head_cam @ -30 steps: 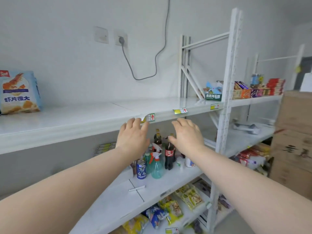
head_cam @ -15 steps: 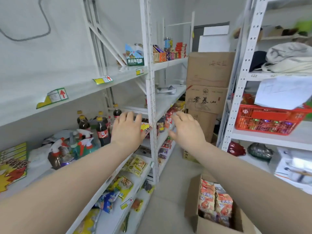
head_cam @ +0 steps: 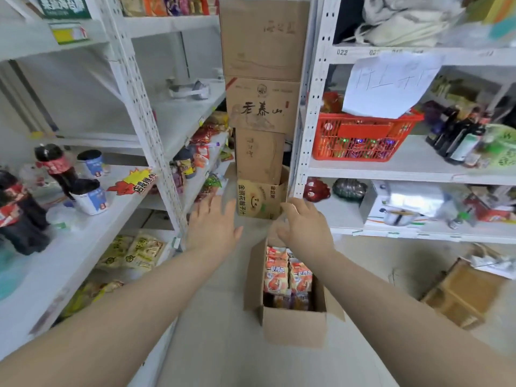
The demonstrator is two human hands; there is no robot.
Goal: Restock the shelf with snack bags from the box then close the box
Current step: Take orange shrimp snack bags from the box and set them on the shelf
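Note:
An open cardboard box point(head_cam: 293, 328) stands on the floor in the aisle, flaps up, filled with orange and red snack bags point(head_cam: 287, 275). My left hand point(head_cam: 213, 227) hovers above the floor just left of the box, fingers spread, holding nothing. My right hand point(head_cam: 305, 229) is over the far end of the box, fingers apart and empty, hiding the box's far flap. The white shelf point(head_cam: 83, 247) on the left carries cola bottles and cups, with yellow snack bags point(head_cam: 134, 251) on the tier below.
A stack of brown cartons point(head_cam: 262, 107) blocks the far end of the aisle. On the right, another white rack holds a red basket point(head_cam: 363, 138), dark bottles and a pot box. A small wooden crate point(head_cam: 458, 294) sits on the floor at right.
My view has swung from the upper shelf to the right and down to the floor. Both empty hands came down with it and now hover at the open box.

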